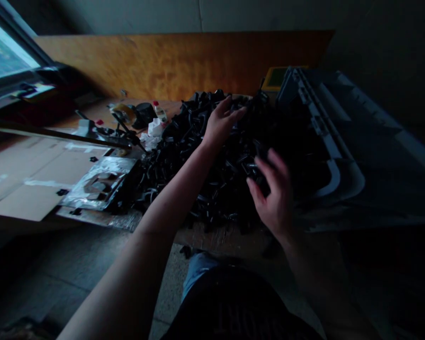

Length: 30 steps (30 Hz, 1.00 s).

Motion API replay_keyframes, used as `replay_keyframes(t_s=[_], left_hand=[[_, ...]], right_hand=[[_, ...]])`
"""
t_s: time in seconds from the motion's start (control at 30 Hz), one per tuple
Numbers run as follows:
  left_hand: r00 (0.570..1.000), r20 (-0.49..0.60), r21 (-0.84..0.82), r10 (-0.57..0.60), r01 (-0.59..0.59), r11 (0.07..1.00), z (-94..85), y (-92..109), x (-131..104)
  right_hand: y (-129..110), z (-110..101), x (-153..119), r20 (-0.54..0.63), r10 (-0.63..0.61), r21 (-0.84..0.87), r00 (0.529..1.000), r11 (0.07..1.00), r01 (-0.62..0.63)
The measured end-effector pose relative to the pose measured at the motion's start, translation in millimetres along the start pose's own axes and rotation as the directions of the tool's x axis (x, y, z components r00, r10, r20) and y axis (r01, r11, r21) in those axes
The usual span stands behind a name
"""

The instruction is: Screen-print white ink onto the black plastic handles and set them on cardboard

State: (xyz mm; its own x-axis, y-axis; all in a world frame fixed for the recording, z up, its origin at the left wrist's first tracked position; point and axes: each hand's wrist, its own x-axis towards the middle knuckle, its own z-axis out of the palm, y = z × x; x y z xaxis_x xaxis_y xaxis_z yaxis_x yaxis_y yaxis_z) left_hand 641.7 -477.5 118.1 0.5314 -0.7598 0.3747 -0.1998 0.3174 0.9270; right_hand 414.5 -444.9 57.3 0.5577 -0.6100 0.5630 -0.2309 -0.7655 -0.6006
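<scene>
A large heap of small black parts (205, 189), glossy and apparently plastic, covers the middle of the workbench. My left hand (220, 122) reaches across to the heap's far side, fingers stretched out and apart over the parts. Nearer to me, my right hand (274, 198) is at the right side of the heap, thumb and fingers spread and a little blurred. Dark parts show behind its fingertips; I see none clearly held. A grey plastic crate (335, 177) lies on its side at the right, its opening facing the heap.
Left of the heap sits a metal fixture plate (99, 182) with a metal bar (56, 135) above it. Flattened cardboard (28, 165) covers the left bench. Behind stand a small red-capped bottle (160, 112), a tape roll (123, 113) and a wooden board (184, 63).
</scene>
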Motion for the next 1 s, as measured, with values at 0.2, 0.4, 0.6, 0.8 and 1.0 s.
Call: replay_keyframes(t_s=[0.2, 0.4, 0.6, 0.8, 1.0], left_hand=[[0.904, -0.428, 0.270, -0.003, 0.131, 0.954, -93.2, -42, -163], [0.522, -0.836, 0.150, -0.170, 0.515, 0.844, -176.5, -84, -333], [0.184, -0.864, -0.199, -0.468, 0.729, 0.655, -202.8, -116, -464], [0.051, -0.683, -0.352, -0.729, 0.851, 0.389, -234.4, -149, -543], [-0.026, -0.420, -0.229, -0.907, 0.970, 0.078, -288.4, -175, -619]], right_hand=[[102, 11, -184, 0.553, 0.399, -0.260, 0.732, 0.917, -0.303], [180, 36, -234, 0.648, 0.620, -0.458, 0.441, 0.781, -0.424], [169, 34, -243, 0.525, 0.764, -0.330, 0.375, 0.589, -0.738], [133, 22, -264, 0.442, 0.764, -0.272, 0.471, 0.614, -0.741], [53, 64, -346, 0.272, 0.861, -0.150, 0.429, 0.478, -0.865]])
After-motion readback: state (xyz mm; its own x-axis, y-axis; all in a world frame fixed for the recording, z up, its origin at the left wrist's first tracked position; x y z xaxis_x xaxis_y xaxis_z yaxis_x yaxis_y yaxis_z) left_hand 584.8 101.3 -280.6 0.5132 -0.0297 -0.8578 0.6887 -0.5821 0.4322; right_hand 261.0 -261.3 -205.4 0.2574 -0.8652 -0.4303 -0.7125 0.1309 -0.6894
